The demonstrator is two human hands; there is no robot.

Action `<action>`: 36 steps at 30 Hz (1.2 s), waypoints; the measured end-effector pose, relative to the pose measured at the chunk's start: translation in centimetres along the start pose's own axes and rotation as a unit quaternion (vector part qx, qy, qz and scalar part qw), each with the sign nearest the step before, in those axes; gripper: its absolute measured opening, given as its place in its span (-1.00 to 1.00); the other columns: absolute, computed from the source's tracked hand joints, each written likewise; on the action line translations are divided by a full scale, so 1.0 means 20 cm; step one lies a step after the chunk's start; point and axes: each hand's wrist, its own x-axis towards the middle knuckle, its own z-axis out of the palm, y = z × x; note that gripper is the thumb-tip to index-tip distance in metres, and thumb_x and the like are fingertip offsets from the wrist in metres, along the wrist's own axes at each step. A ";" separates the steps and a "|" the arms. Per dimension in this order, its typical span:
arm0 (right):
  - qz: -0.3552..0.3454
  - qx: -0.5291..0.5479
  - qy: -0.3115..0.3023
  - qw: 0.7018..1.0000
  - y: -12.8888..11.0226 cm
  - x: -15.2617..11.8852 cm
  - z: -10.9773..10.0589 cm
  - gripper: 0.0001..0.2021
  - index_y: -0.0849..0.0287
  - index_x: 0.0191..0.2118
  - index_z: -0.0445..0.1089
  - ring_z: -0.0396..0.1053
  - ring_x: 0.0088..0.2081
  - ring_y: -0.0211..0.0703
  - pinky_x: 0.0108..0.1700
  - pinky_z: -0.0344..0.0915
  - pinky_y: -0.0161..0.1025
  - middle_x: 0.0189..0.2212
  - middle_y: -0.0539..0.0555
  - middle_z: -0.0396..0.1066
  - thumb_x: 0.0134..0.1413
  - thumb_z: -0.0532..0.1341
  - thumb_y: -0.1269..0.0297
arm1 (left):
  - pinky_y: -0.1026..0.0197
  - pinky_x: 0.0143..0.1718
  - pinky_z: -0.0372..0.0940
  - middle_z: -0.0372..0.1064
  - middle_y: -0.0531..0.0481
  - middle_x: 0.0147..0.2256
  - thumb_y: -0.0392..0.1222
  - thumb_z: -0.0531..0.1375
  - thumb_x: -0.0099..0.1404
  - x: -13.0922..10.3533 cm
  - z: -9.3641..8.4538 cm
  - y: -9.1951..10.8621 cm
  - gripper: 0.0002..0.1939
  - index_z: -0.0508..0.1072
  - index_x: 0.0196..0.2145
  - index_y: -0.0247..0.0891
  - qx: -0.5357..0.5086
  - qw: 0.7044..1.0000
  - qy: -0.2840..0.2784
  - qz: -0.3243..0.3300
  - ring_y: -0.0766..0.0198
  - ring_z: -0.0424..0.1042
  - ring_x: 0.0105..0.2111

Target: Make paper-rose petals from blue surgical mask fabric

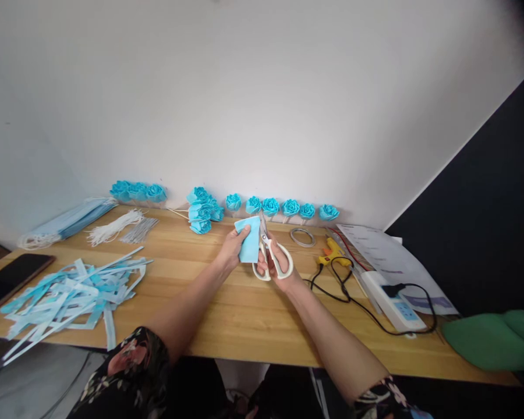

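Note:
My left hand (232,247) pinches a folded piece of light blue fabric (249,244) by its left side, held up over the middle of the table. In my right hand (280,267) is a pair of scissors (283,272) with white handles, the fingers through the loops. The blades point upward along the right edge of the fabric; whether they are parted is hard to see. Behind both hands, a row of blue fabric flowers (271,206) stands against the wall, with a stacked bunch of blue flowers (199,210) to its left.
On the left lie cut blue strips (76,294), a phone (13,279), a stack of face masks (72,218), white ear loops (116,227) and thin wires (140,230). To the right are a wire coil (303,237), a yellow glue gun (333,252), a power strip (397,308) and paper sheets (375,244).

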 end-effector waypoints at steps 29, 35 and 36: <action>0.000 0.040 -0.014 0.999 0.03 0.00 -0.01 -0.63 0.12 -0.18 0.37 0.24 -0.61 -0.29 -0.53 0.28 -0.30 -0.59 -0.06 0.31 0.15 0.15 -0.10 | 0.27 -0.71 0.24 0.36 0.06 -0.70 0.13 0.29 0.09 -0.06 0.03 -0.03 -0.52 0.40 -0.20 -0.33 0.062 0.990 -0.123 -0.009 0.26 0.33 -0.76; 0.002 0.042 -0.032 0.999 0.01 0.00 -0.01 -0.60 0.15 -0.34 0.35 0.28 -0.59 -0.24 -0.53 0.27 -0.29 -0.62 -0.04 0.29 0.15 0.13 -0.14 | 0.25 -0.78 0.22 0.36 0.04 -0.71 0.16 0.27 0.08 -0.09 0.06 -0.03 -0.54 0.37 -0.28 -0.29 0.075 0.986 -0.148 -0.011 0.16 0.36 -0.77; 0.004 0.045 -0.036 0.998 0.01 0.00 -0.02 -0.58 0.16 -0.39 0.33 0.27 -0.59 -0.24 -0.53 0.26 -0.29 -0.63 -0.04 0.27 0.14 0.12 -0.15 | 0.23 -0.77 0.24 0.37 0.03 -0.70 0.16 0.27 0.08 -0.10 0.06 -0.03 -0.54 0.36 -0.29 -0.29 0.073 0.986 -0.150 -0.012 0.16 0.36 -0.76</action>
